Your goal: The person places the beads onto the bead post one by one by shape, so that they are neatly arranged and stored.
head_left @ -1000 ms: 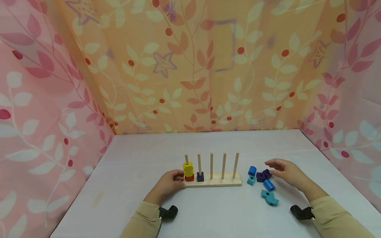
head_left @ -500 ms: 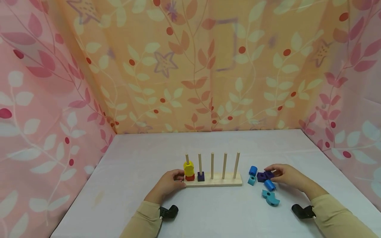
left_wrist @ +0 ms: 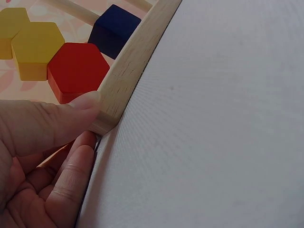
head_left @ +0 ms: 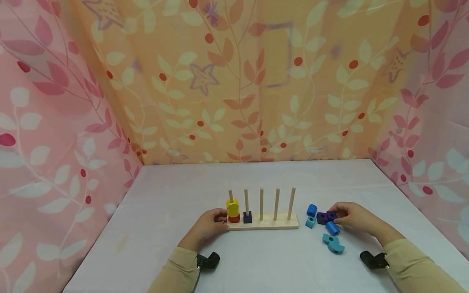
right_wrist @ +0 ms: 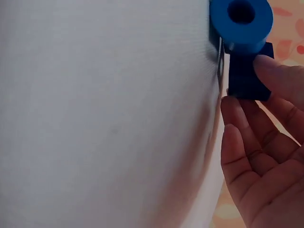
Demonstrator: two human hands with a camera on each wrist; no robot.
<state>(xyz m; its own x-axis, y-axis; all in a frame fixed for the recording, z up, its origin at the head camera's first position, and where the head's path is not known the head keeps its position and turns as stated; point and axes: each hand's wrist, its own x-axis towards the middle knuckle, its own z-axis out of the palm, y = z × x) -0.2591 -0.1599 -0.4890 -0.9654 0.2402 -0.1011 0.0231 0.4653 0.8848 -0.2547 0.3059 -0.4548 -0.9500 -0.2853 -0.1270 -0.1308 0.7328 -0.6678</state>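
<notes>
My left hand (head_left: 207, 225) holds the left end of a wooden peg board (head_left: 269, 225), with the thumb on top of the base in the left wrist view. Yellow hexagonal blocks (head_left: 232, 207) sit over a red hexagonal block (head_left: 234, 219) on the leftmost peg. A dark purple block (head_left: 247, 217) is on the second peg. At the right, my right hand (head_left: 357, 219) pinches a dark purple block (right_wrist: 244, 78) between thumb and fingertips. Against it lies another purple block (head_left: 322, 218), and a blue cylinder (head_left: 332, 228) with a hole is close in front.
Between the board and the right hand lie a second blue cylinder (head_left: 312, 210) and a small teal block (head_left: 310, 222). Nearer the front are teal pieces (head_left: 335, 247), one curved. Three bare pegs (head_left: 261, 203) stand upright. Patterned curtains (head_left: 220, 101) enclose the white table (head_left: 183, 183).
My right hand has come down slightly and its fingers have closed onto the purple block, which has shifted a little. The left hand stays on the board's end.
</notes>
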